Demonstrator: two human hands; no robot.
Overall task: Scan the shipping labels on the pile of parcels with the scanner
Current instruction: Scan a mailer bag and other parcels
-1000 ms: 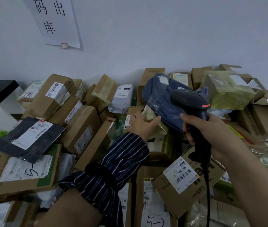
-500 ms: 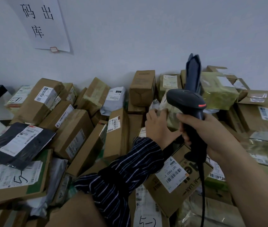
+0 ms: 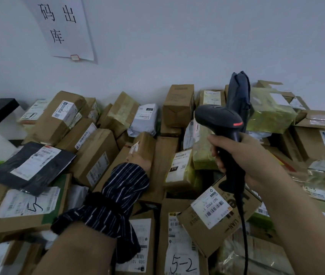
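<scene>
While the right hand (image 3: 235,155) grips the black scanner (image 3: 220,119) above the pile of parcels (image 3: 96,155), the left hand (image 3: 138,160) touches a brown box (image 3: 147,141) mid-pile; I cannot tell if its fingers curl.

Dim, flat light; soft focus, wide-angle bending at edges

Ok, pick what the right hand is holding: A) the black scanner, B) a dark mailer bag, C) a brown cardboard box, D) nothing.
A: the right hand has its fingers curled round the handle of the black scanner, held up above the parcels.
</scene>
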